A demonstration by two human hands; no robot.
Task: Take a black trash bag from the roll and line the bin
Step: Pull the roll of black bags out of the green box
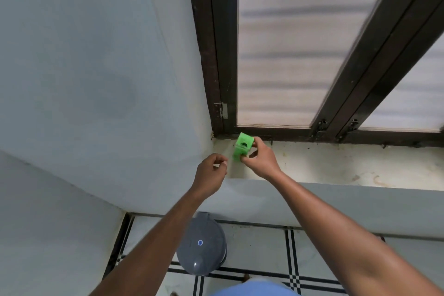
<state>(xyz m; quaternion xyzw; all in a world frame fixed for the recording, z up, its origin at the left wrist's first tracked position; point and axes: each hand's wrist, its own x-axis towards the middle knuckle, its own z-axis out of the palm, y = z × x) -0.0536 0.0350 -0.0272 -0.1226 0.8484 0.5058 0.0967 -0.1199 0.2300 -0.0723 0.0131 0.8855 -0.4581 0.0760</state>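
A small bright green box [242, 145] with a round hole in its top face is held over the left end of the window sill. My right hand [260, 157] grips it from the right side. No black bag shows; the box hides any roll. My left hand [212, 175] is just left of the box, fingers curled loosely with thumb and forefinger pinched, nothing visible between them. Down on the floor, a grey bin [201, 246] with a closed domed lid stands near the corner, below my left forearm.
A stained white window sill [336, 163] runs along under a dark-framed window [276, 43] with frosted panes. Pale blue walls meet in a corner at the left. The floor has white tiles with black lines [264, 255].
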